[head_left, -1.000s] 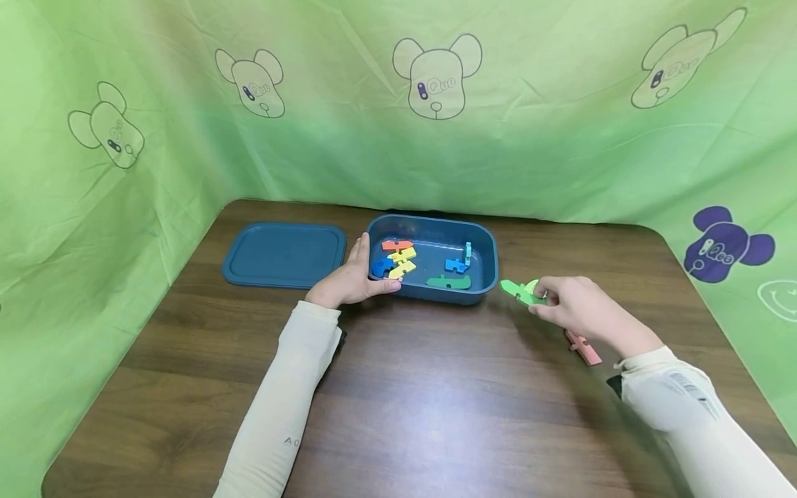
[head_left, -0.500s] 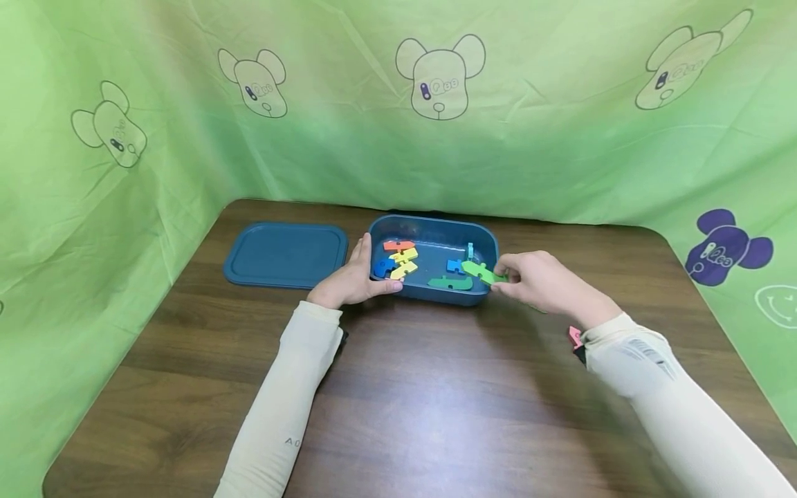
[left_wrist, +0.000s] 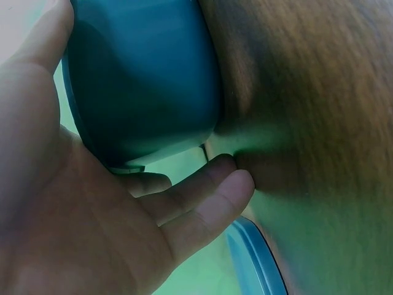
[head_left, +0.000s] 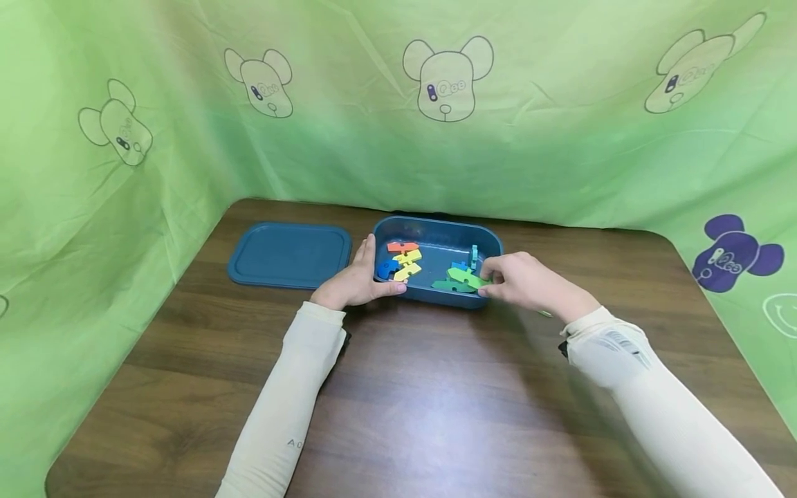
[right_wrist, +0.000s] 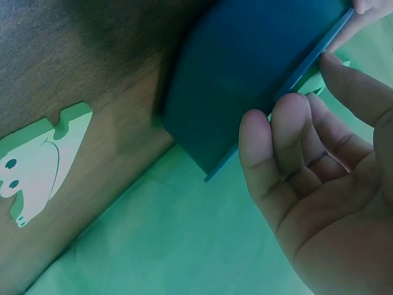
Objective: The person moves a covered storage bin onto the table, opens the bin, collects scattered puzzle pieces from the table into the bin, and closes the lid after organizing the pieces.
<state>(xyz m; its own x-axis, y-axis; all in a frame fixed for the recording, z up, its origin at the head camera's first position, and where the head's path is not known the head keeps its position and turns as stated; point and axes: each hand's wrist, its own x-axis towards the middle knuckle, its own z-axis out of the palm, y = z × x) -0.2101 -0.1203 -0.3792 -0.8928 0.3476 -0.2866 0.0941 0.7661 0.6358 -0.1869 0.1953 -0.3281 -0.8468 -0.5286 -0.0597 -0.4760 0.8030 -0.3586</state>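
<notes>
My right hand (head_left: 519,280) is over the right end of a blue plastic box (head_left: 436,223), pinching a light green wooden puzzle piece (head_left: 462,277) between thumb and fingers. That piece overlaps a darker green piece (head_left: 443,285) lying in the box. My left hand (head_left: 351,285) touches the box's left end, its thumb at the front rim and its other fingers straight along the side. Orange (head_left: 402,247), yellow (head_left: 407,271) and blue (head_left: 387,268) pieces lie near that hand. A light blue piece (head_left: 474,256) stands by the right wall.
A flat blue lid (head_left: 290,254) lies left of the box. In the right wrist view, a green piece with a drawn face (right_wrist: 46,160) lies on the wooden table (head_left: 398,387); my hand mostly hides it in the head view. A green printed cloth (head_left: 349,152) hangs behind the table.
My right hand has carried the light green piece leftward from the table into the box. The pink piece on the table is now hidden behind my right arm. My left hand has stayed in place.
</notes>
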